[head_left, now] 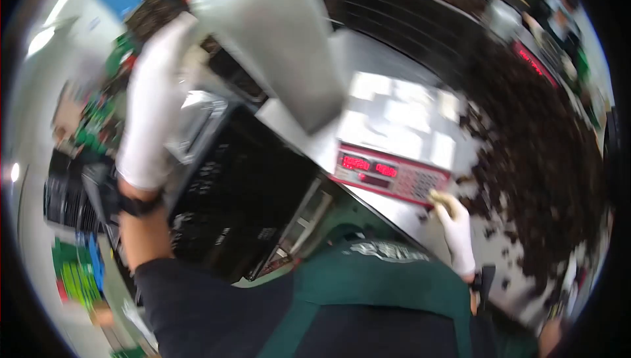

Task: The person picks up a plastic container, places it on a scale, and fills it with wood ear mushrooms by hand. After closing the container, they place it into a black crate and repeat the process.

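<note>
My left hand, in a white glove and smeared by motion, is raised at the left. Its fingers lie right at the upper left edge of a large translucent plastic container, which stands tilted over the worktop; the blur hides the grip. My right hand, also gloved, reaches its fingertips to the keypad corner of a red-framed digital scale. Those fingers are stretched out with nothing in them. Red digits glow on the scale's display, and several pale, glare-lit packets lie on its platform.
A big heap of dark brown pieces spreads over the metal table at the right, with a second red display beyond it. Black crates stand below my left arm. Another person is at the far right.
</note>
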The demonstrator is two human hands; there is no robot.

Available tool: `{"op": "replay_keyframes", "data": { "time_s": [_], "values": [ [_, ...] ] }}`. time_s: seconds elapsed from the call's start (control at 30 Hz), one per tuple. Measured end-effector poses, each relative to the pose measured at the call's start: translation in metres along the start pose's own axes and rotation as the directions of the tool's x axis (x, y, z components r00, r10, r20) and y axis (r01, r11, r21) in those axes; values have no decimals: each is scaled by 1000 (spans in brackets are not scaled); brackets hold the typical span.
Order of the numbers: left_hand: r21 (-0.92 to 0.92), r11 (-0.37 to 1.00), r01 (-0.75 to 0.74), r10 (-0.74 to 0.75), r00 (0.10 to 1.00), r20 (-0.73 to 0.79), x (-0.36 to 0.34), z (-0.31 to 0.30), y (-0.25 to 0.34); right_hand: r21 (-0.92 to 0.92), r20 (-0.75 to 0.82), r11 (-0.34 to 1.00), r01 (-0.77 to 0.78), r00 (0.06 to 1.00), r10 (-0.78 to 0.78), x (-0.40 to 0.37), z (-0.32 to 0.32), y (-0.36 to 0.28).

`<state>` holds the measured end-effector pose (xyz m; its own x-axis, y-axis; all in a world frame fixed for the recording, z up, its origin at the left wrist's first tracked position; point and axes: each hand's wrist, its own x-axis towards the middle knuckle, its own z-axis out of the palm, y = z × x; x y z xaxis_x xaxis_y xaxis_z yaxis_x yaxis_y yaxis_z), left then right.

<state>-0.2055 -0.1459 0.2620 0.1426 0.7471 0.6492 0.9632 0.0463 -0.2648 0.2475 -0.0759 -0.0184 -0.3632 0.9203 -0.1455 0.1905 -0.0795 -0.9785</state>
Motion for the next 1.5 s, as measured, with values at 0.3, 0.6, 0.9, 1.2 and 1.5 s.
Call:
{"op": "replay_keyframes", "data": {
  "time_s": [0.3,0.6,0.9,1.2,1.5],
  "values": [
    [-166,897,409,-280,818,503,112,103,-157,-178,-343,973,-146,936,78,-64,-107,61],
    [-526,732,434,-440,890,122,111,60,-117,-284,-425,941,-186,904,50,-68,-165,102],
    [-365,930,38,-24,999,44,19,115,233,-846,-78,522,110,942,-325,103,-187,79],
    [-517,836,182,59,908,414,-66,193,310,-780,43,552,294,905,-422,144,-187,126],
    [-566,793,226,12,923,386,-78,181,325,-284,-373,956,77,910,-184,164,-207,120]
  ]
}}
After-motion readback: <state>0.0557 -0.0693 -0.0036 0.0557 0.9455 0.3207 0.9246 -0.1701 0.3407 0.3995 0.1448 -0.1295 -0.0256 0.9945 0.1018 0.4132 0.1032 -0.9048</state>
